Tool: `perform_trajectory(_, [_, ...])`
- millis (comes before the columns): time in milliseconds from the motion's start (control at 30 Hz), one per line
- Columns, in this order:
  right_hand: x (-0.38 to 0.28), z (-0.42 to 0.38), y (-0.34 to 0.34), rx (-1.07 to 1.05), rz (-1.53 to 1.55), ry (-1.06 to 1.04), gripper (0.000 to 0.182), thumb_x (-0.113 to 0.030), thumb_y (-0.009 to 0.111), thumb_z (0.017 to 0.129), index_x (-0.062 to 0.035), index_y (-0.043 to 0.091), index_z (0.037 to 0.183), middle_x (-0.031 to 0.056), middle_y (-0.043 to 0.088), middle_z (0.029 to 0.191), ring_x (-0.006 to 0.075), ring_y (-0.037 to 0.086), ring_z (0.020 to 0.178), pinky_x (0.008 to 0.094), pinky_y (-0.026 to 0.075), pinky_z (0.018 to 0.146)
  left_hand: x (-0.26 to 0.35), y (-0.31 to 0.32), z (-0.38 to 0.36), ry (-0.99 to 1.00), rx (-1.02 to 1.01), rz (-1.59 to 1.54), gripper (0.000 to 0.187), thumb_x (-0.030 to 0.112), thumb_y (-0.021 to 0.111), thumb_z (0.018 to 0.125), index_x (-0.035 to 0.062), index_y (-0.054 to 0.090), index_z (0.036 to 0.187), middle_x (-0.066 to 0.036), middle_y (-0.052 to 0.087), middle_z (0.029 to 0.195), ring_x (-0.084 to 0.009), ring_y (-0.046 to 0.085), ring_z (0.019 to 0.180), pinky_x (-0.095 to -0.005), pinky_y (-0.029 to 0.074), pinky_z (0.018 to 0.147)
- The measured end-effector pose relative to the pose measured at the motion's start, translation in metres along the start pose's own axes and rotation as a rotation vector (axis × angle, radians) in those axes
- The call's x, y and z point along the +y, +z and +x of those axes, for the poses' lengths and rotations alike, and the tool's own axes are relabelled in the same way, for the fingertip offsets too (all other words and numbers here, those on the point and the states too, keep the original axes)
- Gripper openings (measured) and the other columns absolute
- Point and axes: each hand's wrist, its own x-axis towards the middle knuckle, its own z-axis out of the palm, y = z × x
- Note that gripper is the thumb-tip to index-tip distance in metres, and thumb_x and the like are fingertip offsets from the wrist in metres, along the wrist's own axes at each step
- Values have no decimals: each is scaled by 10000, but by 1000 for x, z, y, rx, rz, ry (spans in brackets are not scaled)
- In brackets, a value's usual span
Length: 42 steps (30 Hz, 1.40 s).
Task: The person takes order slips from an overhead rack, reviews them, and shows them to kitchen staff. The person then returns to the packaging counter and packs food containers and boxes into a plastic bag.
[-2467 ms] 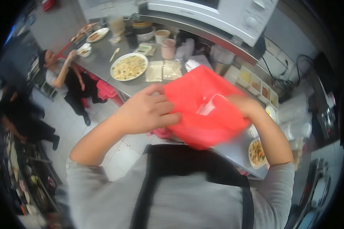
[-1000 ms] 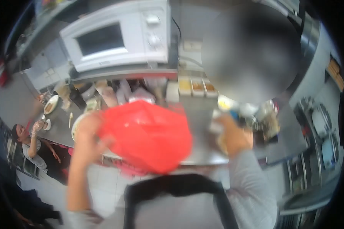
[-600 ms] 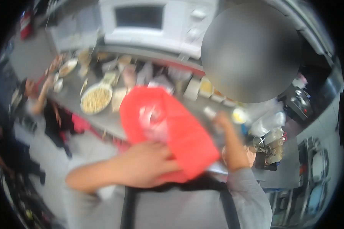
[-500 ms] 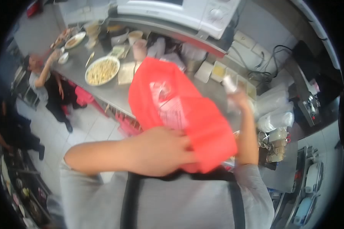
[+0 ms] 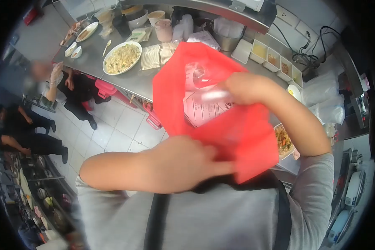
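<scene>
A red fabric bag gapes open in front of my chest. Inside it lies a printed paper slip beside what looks like a clear lid. My left hand, blurred, is closed on the bag's near edge. My right hand reaches over the bag's opening. Its fingers are closed on a small white object, too smeared by motion to name. The bag's lower inside is hidden by red folds.
On the steel counter stand a plate of fried rice, paper packets and a row of topping tubs. Another rice dish sits beside the bag at right. Co-workers stand at left.
My right hand has moved left with the small white object, from beside the bag to over its opening. The bag now gapes wider, showing the paper slip. My view has shifted.
</scene>
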Motion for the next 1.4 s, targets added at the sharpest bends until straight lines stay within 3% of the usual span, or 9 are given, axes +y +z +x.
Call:
perform_trajectory(400, [5, 19, 9, 113, -281, 102, 403, -66, 662, 668, -76, 583, 1063, 162, 613, 932, 291, 603, 864, 391, 485, 743, -8, 14, 6, 97, 24, 62, 544, 61, 486, 751, 199, 426, 1274, -100, 527, 749, -259, 576, 719, -360, 473, 579])
perform_trajectory(533, [-19, -33, -10, 601, -47, -219, 327, -194, 709, 695, -11, 594, 940, 163, 619, 871, 315, 611, 849, 392, 483, 714, -9, 6, -1, 144, 141, 98, 483, 94, 528, 740, 146, 491, 1219, -72, 527, 747, -227, 570, 682, -333, 465, 563])
perform_trajectory(700, [-40, -96, -12, -92, 454, -496, 492, -381, 696, 702, -68, 580, 1064, 133, 614, 821, 315, 597, 797, 398, 448, 713, -11, -11, -21, 126, 345, 141, 448, 147, 610, 697, 99, 569, 1140, -46, 527, 717, -184, 558, 622, -308, 457, 531])
perform_trajectory(867, [-61, -145, -9, -137, -180, -151, 387, -277, 702, 640, -110, 617, 979, 56, 587, 626, 264, 584, 655, 353, 424, 665, -42, -18, -3, 174, 247, 70, 318, 262, 625, 775, 94, 608, 1045, -57, 561, 714, -249, 581, 670, -358, 459, 685])
perform_trajectory(967, [-66, -166, -21, 56, -366, 63, 215, -146, 670, 588, -112, 628, 797, 52, 569, 607, 245, 570, 647, 349, 393, 758, -70, -44, -6, -171, -210, 215, 423, 446, 664, 719, 126, 635, 994, -65, 630, 810, -262, 600, 794, -408, 354, 881])
perform_trajectory(1133, [-22, -167, -41, 467, -877, 366, 79, -55, 618, 578, -78, 586, 646, 77, 546, 702, 225, 549, 757, 331, 374, 793, -131, -101, -30, -565, -240, 952, 502, 449, 782, 542, 164, 669, 939, 3, 639, 904, -159, 553, 921, -377, 325, 867])
perform_trajectory(1167, [-6, -164, -44, 604, -951, 327, 67, -40, 613, 571, -65, 573, 619, 85, 537, 726, 222, 540, 785, 331, 376, 789, -135, -108, -27, -640, -262, 1148, 653, 370, 805, 546, 164, 600, 1130, -3, 646, 865, -191, 572, 887, -396, 342, 854])
perform_trajectory(1333, [-9, -179, -83, 693, -546, 334, 128, -2, 619, 611, -15, 547, 716, 93, 527, 735, 243, 548, 731, 345, 438, 730, -152, -154, -45, -963, 293, 1082, 1042, 186, 799, 576, 228, 206, 1432, -26, 637, 782, -243, 608, 815, -456, 364, 827])
perform_trajectory(1400, [-9, -184, -91, 822, -321, 204, 159, 29, 595, 618, 3, 522, 756, 96, 522, 748, 216, 543, 732, 320, 450, 706, -155, -159, -68, -856, 549, 1118, 781, 213, 745, 658, 244, 375, 1346, -73, 628, 876, -243, 602, 861, -444, 379, 813])
